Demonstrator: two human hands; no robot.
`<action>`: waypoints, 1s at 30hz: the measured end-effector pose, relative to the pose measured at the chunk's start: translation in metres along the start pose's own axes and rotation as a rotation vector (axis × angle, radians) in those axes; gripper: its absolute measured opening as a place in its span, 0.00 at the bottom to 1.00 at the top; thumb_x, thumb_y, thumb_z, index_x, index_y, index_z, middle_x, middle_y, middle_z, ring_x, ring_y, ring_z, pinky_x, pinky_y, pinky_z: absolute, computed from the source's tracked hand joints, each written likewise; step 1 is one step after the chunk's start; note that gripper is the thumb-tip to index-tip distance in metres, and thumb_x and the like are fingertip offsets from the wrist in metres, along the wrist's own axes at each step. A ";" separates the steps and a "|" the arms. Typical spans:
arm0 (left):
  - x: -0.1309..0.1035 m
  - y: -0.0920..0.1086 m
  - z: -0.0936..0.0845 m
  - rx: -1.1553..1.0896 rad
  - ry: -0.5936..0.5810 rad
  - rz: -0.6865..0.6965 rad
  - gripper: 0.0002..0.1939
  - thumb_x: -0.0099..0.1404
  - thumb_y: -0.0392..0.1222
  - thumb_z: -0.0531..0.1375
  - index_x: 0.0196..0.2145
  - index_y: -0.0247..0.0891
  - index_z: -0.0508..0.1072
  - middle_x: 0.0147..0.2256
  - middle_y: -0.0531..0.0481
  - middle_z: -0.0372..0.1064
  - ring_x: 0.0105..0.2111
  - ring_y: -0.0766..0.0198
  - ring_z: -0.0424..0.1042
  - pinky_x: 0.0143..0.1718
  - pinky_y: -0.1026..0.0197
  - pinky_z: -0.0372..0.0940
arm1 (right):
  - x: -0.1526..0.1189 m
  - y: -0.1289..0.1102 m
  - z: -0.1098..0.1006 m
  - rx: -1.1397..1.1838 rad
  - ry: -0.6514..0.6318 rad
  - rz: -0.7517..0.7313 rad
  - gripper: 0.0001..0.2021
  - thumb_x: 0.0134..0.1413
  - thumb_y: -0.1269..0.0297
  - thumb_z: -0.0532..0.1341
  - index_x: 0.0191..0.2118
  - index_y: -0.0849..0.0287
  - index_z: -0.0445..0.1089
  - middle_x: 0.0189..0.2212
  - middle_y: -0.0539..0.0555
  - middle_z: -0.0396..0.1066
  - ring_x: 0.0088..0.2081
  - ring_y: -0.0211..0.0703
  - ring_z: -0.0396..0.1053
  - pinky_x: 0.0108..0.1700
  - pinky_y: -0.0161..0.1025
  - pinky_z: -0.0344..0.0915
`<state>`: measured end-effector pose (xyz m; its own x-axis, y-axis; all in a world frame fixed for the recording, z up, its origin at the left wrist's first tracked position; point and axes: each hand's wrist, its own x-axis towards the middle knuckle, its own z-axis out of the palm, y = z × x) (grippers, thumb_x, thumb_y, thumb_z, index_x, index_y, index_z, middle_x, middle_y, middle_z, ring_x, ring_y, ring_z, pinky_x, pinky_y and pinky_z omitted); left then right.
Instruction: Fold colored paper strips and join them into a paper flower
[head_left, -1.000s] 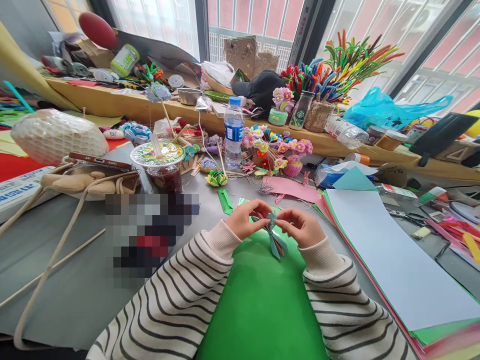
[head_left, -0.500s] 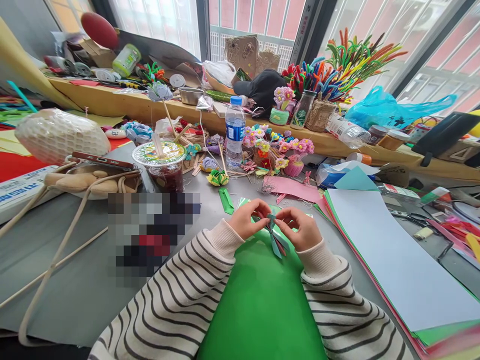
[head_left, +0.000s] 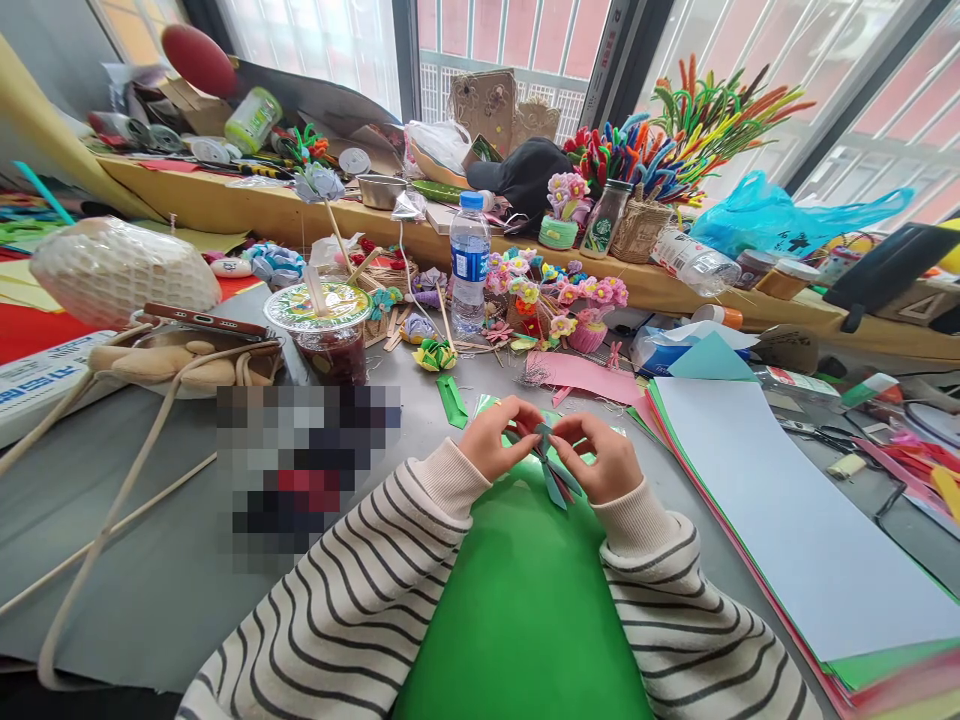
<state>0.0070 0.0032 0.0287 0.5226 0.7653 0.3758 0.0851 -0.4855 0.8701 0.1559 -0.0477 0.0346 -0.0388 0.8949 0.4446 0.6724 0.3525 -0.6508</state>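
A small folded-paper piece (head_left: 553, 486), blue-grey with some pink or red inside, is pinched between both my hands over a glossy green sheet (head_left: 525, 610). My left hand (head_left: 501, 438) grips it from the left with thumb and fingertips. From the right, my right hand (head_left: 598, 458) pinches its upper part between thumb and index finger. Pointed folds of the piece hang below my fingertips. My fingers hide its upper middle. Just beyond my left hand lies a folded green paper strip (head_left: 451, 402), with a yellow-green paper flower (head_left: 435, 355) behind it.
A stack of coloured paper with a white sheet (head_left: 795, 490) on top lies at right. Left stand a lidded drink cup (head_left: 330, 340) and a bag with cord straps (head_left: 180, 360). A water bottle (head_left: 470, 262) stands behind, near pink craft flowers (head_left: 600, 292). Scissors (head_left: 832, 435) lie far right.
The folded piece has tilted slightly, its hanging points moving up a little. Both hands keep their pinch in nearly the same place.
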 end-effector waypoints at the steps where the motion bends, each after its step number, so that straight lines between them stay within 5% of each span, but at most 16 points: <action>1: 0.000 0.000 0.000 0.004 0.006 0.002 0.05 0.53 0.34 0.56 0.31 0.34 0.65 0.28 0.50 0.62 0.29 0.68 0.64 0.31 0.64 0.64 | 0.000 0.000 0.000 -0.005 -0.001 -0.011 0.03 0.47 0.65 0.55 0.30 0.58 0.62 0.24 0.51 0.69 0.24 0.37 0.67 0.25 0.35 0.66; 19: -0.002 0.002 -0.001 -0.136 0.058 -0.071 0.03 0.52 0.35 0.57 0.28 0.34 0.67 0.28 0.50 0.63 0.31 0.67 0.65 0.33 0.63 0.65 | -0.002 0.008 0.001 -0.242 0.068 -0.374 0.06 0.52 0.72 0.51 0.34 0.57 0.63 0.27 0.54 0.67 0.28 0.40 0.66 0.28 0.37 0.65; 30: -0.004 0.009 -0.001 0.039 0.136 0.168 0.04 0.53 0.32 0.55 0.28 0.35 0.69 0.26 0.50 0.62 0.27 0.69 0.63 0.30 0.65 0.64 | -0.002 0.003 -0.004 -0.293 0.129 -0.424 0.07 0.52 0.72 0.51 0.34 0.56 0.64 0.28 0.54 0.70 0.31 0.42 0.67 0.31 0.39 0.67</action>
<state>0.0052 -0.0038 0.0349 0.4131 0.7208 0.5566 0.0408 -0.6252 0.7794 0.1609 -0.0494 0.0335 -0.2726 0.6431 0.7156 0.7966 0.5680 -0.2070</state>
